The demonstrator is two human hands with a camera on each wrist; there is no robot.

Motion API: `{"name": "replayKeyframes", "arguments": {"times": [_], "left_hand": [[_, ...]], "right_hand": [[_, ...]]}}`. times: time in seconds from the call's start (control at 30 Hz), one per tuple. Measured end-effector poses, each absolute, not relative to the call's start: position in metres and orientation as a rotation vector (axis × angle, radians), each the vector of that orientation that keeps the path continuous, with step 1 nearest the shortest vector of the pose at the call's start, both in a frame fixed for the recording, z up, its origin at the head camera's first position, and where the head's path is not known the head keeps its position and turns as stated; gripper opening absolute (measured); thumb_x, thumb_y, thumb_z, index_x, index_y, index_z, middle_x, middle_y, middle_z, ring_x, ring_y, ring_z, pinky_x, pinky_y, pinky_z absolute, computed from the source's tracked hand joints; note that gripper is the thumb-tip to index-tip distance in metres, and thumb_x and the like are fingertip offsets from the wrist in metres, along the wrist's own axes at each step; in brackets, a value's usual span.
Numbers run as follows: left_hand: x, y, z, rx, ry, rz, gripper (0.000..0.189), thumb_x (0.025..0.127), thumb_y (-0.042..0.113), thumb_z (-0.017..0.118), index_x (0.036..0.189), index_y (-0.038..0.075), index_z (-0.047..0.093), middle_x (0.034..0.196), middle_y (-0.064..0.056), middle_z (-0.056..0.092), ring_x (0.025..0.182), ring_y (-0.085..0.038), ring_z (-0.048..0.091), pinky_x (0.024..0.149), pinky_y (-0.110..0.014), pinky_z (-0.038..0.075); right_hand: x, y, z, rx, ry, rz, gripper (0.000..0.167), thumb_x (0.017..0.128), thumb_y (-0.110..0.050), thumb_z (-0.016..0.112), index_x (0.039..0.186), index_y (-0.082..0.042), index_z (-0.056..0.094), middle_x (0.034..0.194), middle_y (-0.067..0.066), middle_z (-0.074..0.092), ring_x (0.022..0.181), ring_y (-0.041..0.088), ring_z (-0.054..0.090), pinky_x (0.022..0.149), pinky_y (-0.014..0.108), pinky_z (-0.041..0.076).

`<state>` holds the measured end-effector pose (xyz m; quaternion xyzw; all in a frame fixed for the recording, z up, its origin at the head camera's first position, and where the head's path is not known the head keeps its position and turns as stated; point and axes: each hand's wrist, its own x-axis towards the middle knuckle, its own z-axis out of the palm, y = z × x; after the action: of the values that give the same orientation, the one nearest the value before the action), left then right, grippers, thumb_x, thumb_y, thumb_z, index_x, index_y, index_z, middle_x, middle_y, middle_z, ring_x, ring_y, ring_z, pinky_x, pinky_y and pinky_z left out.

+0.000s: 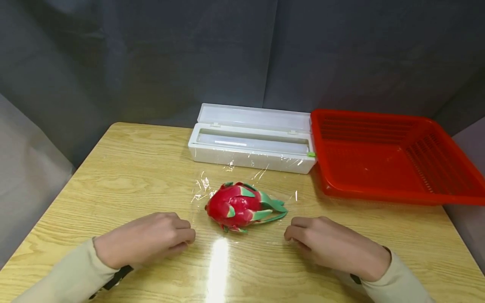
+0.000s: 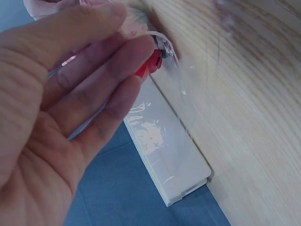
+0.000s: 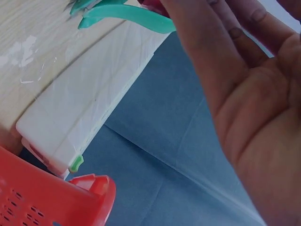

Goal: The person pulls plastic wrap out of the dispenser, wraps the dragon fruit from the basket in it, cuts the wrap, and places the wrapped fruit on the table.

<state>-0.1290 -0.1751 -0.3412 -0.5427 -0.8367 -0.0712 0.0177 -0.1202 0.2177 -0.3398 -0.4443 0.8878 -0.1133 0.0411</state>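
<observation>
Dragon fruit (image 1: 234, 204) on its side, cling film (image 1: 203, 184) round it

Fruit's lying mid-width on the wood-grain table (image 1: 125, 181), between left hand (image 1: 155, 235) and right hand (image 1: 327, 242), in front of the white film dispenser (image 1: 212, 155). Long axis runs left-right, roughly parallel to the dispenser: blunt red end with the dark stub points left, green leaf tips point right. Film is clear; can't tell from here whether it goes under or over the fruit.

Left grip: thumb and fingers closed to a pinch, film's near left edge in it. Right grip: fingers curled, seems pinched on the near right edge; tips hidden in its wrist view.

To do it well, I'd say: light, even tension, both pinches level, so film doesn't stick to itself or drag the fruit askew.

Behind: dispenser lid (image 1: 254, 117) tipped back, film roll (image 1: 250, 145) inside. Red plastic basket (image 1: 379, 195) just beside its right end.
</observation>
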Motion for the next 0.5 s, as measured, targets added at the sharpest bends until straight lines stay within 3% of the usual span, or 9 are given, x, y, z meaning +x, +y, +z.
{"name": "replayKeyframes", "arguments": {"times": [0.5], "left_hand": [[-0.1342, -0.1799, -0.3350, -1.627, -2.454, -0.169, 0.019, 0.082, 0.014, 0.087, 0.090, 0.018, 0.070, 0.081, 0.012, 0.069, 0.075, -0.005, 0.063, 0.072, -0.021, 0.057]], "right_hand": [[-0.1212, 0.2216, -0.3354, -1.475, 2.808, -0.352, 0.025, 0.083, 0.001, 0.080, 0.098, -0.018, 0.073, 0.087, -0.009, 0.066, 0.076, -0.002, 0.057, 0.066, 0.016, 0.054]]}}
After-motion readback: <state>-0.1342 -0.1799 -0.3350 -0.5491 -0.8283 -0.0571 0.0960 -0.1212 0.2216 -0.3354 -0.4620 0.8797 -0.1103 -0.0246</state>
